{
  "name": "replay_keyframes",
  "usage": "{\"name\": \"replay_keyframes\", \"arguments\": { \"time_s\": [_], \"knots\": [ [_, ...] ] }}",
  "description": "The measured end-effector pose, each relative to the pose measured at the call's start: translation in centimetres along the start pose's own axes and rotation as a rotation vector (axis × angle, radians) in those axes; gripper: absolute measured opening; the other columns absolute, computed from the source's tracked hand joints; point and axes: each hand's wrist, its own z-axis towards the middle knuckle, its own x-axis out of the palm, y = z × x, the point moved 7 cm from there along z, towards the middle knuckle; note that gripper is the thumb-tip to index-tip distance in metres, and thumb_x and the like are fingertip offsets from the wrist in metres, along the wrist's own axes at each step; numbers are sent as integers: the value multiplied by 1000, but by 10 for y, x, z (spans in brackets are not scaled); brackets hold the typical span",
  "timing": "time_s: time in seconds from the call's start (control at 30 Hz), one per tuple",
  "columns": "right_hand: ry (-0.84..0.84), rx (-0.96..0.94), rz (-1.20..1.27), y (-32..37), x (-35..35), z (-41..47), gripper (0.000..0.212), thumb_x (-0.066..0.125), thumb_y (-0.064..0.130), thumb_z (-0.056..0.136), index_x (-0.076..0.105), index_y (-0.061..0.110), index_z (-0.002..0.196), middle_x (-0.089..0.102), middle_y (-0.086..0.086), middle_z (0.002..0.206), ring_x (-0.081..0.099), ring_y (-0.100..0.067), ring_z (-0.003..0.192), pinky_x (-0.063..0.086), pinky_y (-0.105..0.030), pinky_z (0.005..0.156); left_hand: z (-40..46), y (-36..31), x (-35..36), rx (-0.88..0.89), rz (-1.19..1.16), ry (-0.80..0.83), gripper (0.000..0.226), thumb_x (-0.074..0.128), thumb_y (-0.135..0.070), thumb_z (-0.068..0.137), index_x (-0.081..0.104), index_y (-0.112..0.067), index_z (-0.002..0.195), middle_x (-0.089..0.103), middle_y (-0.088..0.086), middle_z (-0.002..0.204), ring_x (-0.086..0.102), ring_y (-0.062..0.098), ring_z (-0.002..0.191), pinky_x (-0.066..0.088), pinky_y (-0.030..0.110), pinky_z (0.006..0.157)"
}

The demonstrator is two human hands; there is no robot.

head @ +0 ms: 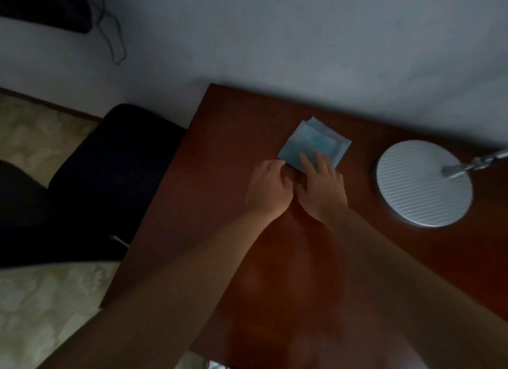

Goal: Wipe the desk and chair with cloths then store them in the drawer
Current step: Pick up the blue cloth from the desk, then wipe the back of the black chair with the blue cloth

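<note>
I see one folded pale blue cloth [313, 143] lying on the reddish tabletop [220, 231], near the wall. Two hands meet at its near edge: left hand [268, 187] grip pinching the corner, right hand [320, 188] fingers flat on top. One round lamp base [423, 183] sits right; one dark chair [110, 181] left.

Round white ribbed lamp base [424, 183] present at right, metal stem [478, 162] rising from it toward the frame edge. Dark cable [114, 38] hangs against pale wall [302, 33]. Patterned beige floor [41, 313] at left.
</note>
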Motion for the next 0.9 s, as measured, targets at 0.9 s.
{"name": "replay_keyframes", "arguments": {
  "time_s": [0.9],
  "knots": [
    [415,405,2242,241,-35,-147,38,47,33,89,68,11,113,70,-9,103,69,-22,90,51,-33,83,-158,22,-212,120,-122,-65,21,58,-22,84,59,-32,103,58,-12,97,58,7,91,52,33,80]
  ]
}}
